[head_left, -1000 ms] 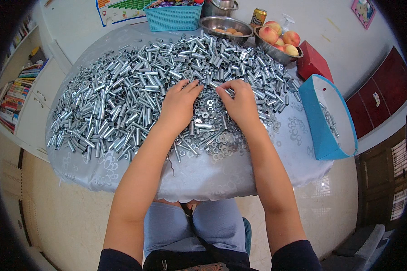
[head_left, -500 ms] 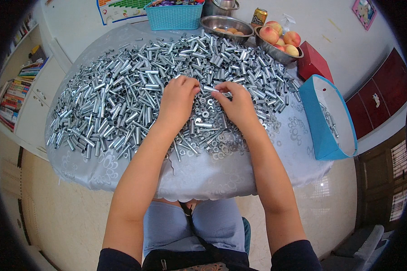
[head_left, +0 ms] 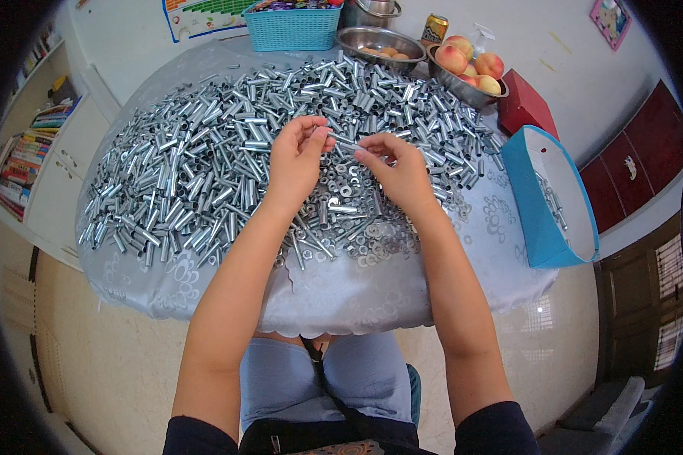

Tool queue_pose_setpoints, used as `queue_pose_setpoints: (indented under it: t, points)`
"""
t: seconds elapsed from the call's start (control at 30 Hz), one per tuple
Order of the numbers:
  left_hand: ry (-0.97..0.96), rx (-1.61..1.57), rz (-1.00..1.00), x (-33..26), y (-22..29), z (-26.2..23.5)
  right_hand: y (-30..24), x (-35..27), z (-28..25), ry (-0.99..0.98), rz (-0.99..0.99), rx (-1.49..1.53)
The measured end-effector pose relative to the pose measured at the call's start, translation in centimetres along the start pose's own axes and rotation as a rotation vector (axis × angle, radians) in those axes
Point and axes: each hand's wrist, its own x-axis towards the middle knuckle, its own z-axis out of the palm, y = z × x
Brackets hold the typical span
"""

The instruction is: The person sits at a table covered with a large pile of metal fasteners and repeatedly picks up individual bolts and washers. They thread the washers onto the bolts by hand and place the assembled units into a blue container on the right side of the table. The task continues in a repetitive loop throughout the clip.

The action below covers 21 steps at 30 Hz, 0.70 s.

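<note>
A slim silvery bolt [head_left: 344, 142] spans the gap between my two hands, above the middle of a large heap of metal parts. My left hand [head_left: 297, 152] pinches its left end between thumb and fingers. At the other end, my right hand [head_left: 395, 163] has its thumb and forefinger closed on it; those fingertips partly hide that end. Metal sleeves [head_left: 197, 152] cover most of the table around my hands. Flat washers [head_left: 372, 241] and nuts gather just below and between my forearms, with a few loose bolts [head_left: 300, 254] by my left forearm.
A blue open box [head_left: 535, 220] at the right holds several bolts. Along the back stand a turquoise basket [head_left: 292, 30], a steel bowl [head_left: 379, 38] of eggs, a steel bowl of peaches [head_left: 451, 58], a can [head_left: 434, 29] and a red box [head_left: 527, 106]. A patterned silvery cloth [head_left: 341, 299] covers the table.
My left hand has turned, its fingers lifting and curling, and my right hand has shifted slightly. The bolt between them now shows slimmer and slants down to the right.
</note>
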Motion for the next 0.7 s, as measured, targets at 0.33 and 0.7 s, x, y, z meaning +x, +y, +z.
queue_pose_setpoints:
  t: [0.33, 0.7]
  points:
    - [0.122, 0.095, -0.009, 0.1, 0.1, -0.4, 1.4, 0.3, 0.1, 0.021, 0.031, 0.094]
    - [-0.050, 0.202, 0.053, -0.1, 0.0, -0.1, 0.3, 0.0, 0.1, 0.018, 0.032, 0.130]
